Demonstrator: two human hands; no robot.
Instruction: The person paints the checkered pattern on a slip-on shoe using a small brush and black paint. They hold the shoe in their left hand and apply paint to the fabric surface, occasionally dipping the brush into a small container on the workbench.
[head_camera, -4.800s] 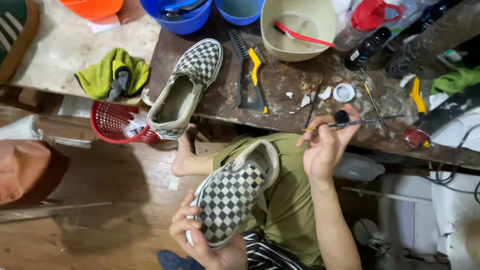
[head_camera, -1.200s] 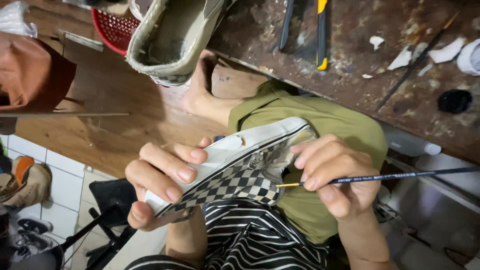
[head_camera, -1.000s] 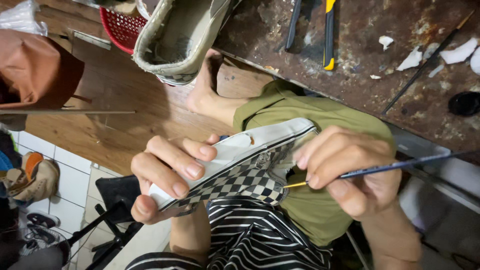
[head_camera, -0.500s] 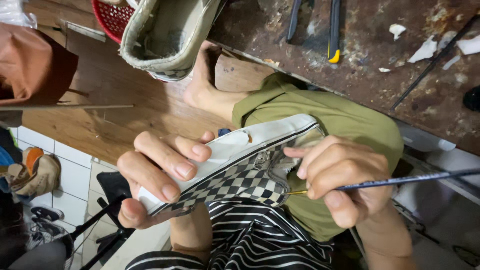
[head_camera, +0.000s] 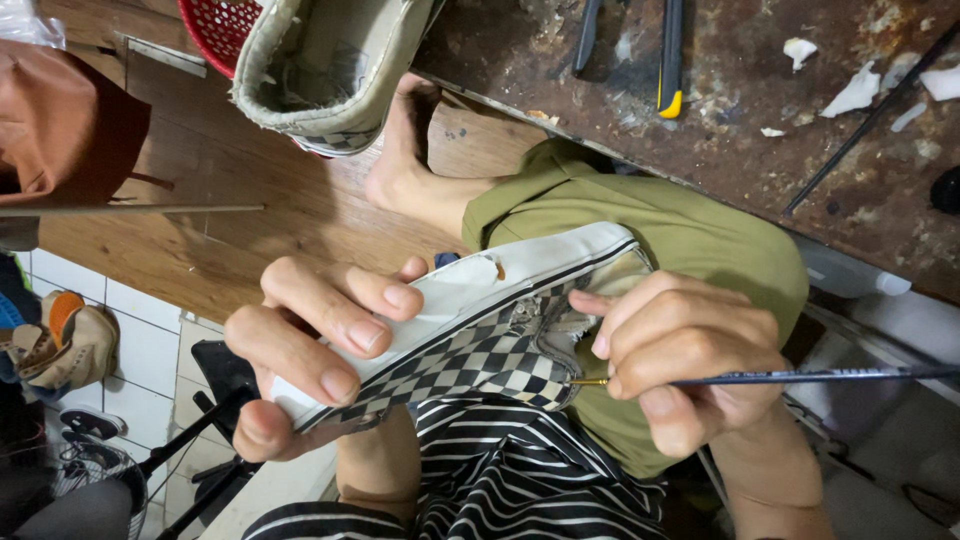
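Observation:
My left hand (head_camera: 305, 345) grips the toe end of a black-and-white checkered slip-on shoe (head_camera: 480, 340), held on its side over my lap with the white sole edge turned up. My right hand (head_camera: 690, 355) pinches a thin dark-handled paintbrush (head_camera: 800, 377) like a pen. Its brass ferrule and tip touch the checkered fabric near the frayed collar of the shoe. My right fingers also rest against the heel end. A second, matching shoe (head_camera: 335, 65) sits on the edge of the workbench above, opening toward me.
A stained dark workbench (head_camera: 760, 120) crosses the top right, with a yellow-tipped tool (head_camera: 670, 55), a black rod and white scraps on it. A red basket (head_camera: 220, 25) and brown bag (head_camera: 60, 120) lie at left. My bare foot (head_camera: 410, 150) rests on wooden flooring.
The view has closed in from the bench to the shoe on my lap. Over the last second the brush tip has stayed at the shoe's collar while both hands shifted only slightly.

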